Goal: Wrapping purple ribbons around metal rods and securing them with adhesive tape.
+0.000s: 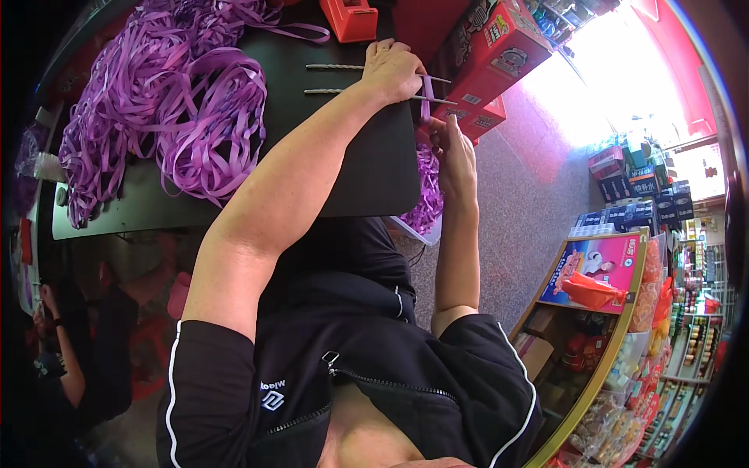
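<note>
Two thin twisted metal rods (331,67) lie side by side across the black table, their tips reaching past its right edge. Over the rods is my left hand (392,72), fingers bent down, pinching a purple ribbon (427,92) at the rods' outer ends. That ribbon runs down beside the table edge to my right hand (456,160). There my fingers are curled against it with the thumb raised; the exact grip is partly hidden. Below, more purple ribbon (427,191) fills a pale tub (421,234) next to the table.
A large heap of looped purple ribbons (168,101) covers the left of the black table (367,179). At its far edge stands a red holder (349,19). Red cartons (499,47) are stacked at right; a display case (597,273) stands nearer. Another person's hand (48,300) shows at lower left.
</note>
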Available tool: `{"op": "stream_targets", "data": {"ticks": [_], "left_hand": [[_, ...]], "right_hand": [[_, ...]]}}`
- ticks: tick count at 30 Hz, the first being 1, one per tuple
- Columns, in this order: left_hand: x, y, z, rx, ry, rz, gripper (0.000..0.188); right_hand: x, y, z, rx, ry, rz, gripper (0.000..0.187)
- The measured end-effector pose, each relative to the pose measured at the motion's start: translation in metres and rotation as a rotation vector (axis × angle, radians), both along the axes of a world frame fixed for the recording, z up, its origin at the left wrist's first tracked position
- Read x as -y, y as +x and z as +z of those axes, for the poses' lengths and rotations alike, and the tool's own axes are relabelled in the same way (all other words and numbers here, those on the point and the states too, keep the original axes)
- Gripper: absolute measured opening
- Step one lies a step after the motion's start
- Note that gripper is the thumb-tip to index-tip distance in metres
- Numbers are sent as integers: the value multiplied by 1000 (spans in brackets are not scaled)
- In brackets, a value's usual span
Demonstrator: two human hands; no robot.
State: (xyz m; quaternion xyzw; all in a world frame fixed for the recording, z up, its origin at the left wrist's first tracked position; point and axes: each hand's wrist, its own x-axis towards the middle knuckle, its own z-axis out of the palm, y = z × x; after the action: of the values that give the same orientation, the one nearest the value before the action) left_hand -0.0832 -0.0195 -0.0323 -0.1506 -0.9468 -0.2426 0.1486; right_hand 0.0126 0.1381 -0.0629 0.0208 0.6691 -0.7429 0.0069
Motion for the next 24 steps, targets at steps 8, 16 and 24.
{"op": "stream_targets", "data": {"ticks": [8,16,24], "left_hand": [[-8,-4,-6,-22,-18,58,38],[-9,5,12,-355,480,92,19],[5,51,73,637,341,-168,32]], "right_hand": [[-8,-13,12,0,252,-3,47],[-15,-24,24,282,38,96,48],[-18,-26,43,276,135,151,56]]}}
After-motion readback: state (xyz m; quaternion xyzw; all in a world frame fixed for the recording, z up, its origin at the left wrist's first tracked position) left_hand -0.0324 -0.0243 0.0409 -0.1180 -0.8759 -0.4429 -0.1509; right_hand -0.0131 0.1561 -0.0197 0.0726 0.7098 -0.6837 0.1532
